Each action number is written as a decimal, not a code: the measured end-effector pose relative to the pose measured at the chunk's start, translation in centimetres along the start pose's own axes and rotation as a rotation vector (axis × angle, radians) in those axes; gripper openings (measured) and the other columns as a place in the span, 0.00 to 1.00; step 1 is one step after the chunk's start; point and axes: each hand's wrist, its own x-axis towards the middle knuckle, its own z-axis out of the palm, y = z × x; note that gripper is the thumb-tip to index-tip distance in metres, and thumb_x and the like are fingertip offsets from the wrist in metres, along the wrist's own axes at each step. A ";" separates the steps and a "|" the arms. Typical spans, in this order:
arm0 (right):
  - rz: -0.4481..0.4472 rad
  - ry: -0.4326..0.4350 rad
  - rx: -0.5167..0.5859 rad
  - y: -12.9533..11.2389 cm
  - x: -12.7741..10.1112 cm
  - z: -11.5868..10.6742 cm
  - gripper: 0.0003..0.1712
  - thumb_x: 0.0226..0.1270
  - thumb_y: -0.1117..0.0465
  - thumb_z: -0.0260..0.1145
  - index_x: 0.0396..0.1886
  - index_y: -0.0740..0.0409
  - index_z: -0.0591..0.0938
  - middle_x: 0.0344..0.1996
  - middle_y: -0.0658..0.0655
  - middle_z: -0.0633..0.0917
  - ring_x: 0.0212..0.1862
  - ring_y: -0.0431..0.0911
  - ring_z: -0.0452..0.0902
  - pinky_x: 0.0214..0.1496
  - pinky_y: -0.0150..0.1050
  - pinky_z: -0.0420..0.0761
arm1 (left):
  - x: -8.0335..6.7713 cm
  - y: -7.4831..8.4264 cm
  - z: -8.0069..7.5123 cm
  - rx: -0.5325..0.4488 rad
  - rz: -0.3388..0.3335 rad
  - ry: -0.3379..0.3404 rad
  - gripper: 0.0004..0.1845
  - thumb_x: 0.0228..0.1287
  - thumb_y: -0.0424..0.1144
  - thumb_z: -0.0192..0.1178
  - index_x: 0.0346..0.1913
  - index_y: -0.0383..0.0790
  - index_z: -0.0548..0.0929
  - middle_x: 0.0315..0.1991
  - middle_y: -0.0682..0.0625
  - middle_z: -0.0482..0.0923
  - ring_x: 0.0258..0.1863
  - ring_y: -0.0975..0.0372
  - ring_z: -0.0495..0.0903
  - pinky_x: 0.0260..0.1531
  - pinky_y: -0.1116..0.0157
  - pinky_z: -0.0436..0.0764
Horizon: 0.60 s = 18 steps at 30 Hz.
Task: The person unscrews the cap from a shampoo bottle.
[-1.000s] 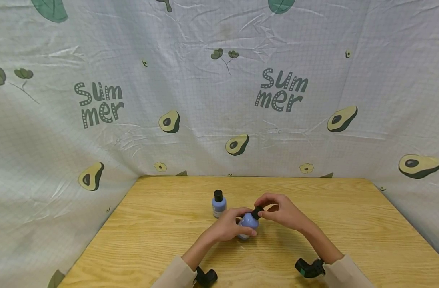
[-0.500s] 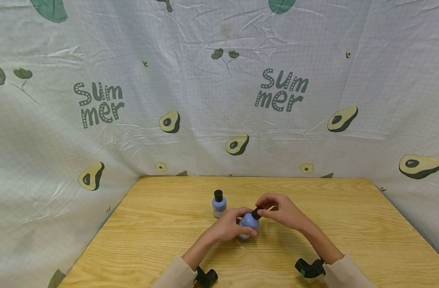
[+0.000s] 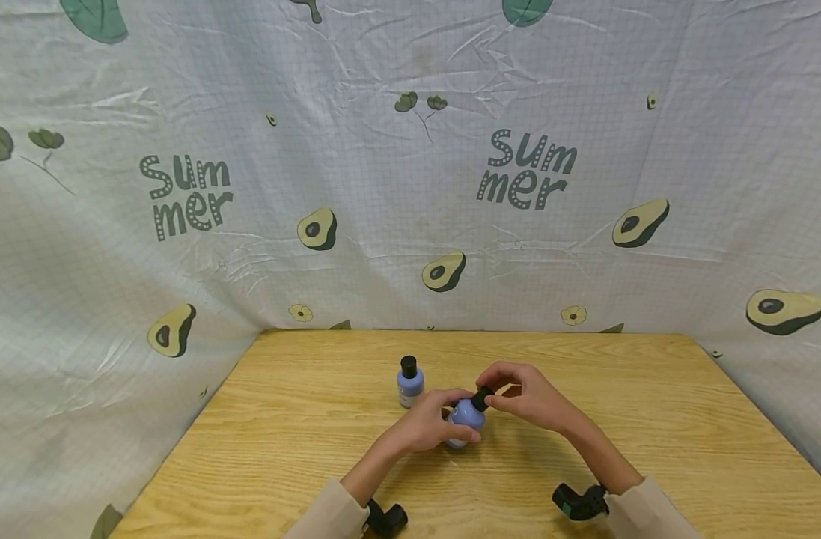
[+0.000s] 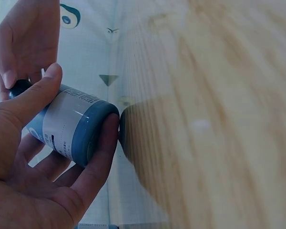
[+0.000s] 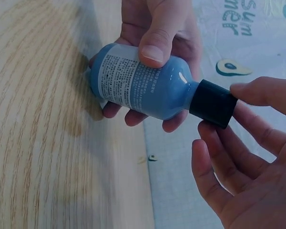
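A small blue bottle (image 5: 155,90) with a printed label and a black cap (image 5: 213,103) is held tilted, its cap toward the right hand. My left hand (image 3: 429,421) grips the bottle's body, thumb along one side and fingers around the other, one finger at its base in the left wrist view. Thumb and fingertips of my right hand (image 3: 526,397) pinch the cap, which sits on the bottle's neck. A second blue bottle (image 3: 410,385) with a black cap stands upright on the table, just behind the left hand.
The wooden table (image 3: 302,419) extends to both sides of the hands. A pale curtain (image 3: 356,165) printed with avocados and lettering hangs behind and beside it. Black wrist devices (image 3: 578,501) are strapped near both sleeves.
The right hand's fingers shift slightly around the cap. The left hand, the held bottle and the standing bottle stay in place.
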 end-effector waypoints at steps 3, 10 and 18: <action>0.014 0.015 -0.015 0.1 0.0 0.1 0.11 0.74 0.59 0.68 0.51 0.58 0.84 0.47 0.59 0.86 0.48 0.41 0.82 0.48 0.35 0.84 | 0.0 0.0 0.0 -0.004 0.002 0.000 0.32 0.63 0.43 0.74 0.70 0.43 0.79 0.65 0.48 0.82 0.61 0.56 0.82 0.58 0.59 0.82; 0.013 0.032 -0.041 0.1 -0.1 0.1 0.10 0.75 0.58 0.67 0.49 0.57 0.85 0.45 0.58 0.86 0.46 0.41 0.82 0.49 0.36 0.83 | 0.0 0.1 0.0 -0.022 0.001 -0.002 0.31 0.64 0.42 0.74 0.69 0.46 0.79 0.64 0.49 0.82 0.60 0.57 0.82 0.57 0.60 0.82; 0.003 0.007 -0.008 0.1 0.0 0.0 0.11 0.75 0.60 0.67 0.51 0.59 0.84 0.48 0.61 0.86 0.48 0.42 0.82 0.49 0.34 0.84 | 0.0 0.0 0.0 -0.012 0.001 0.003 0.31 0.63 0.42 0.74 0.69 0.45 0.79 0.64 0.48 0.83 0.61 0.56 0.82 0.58 0.58 0.82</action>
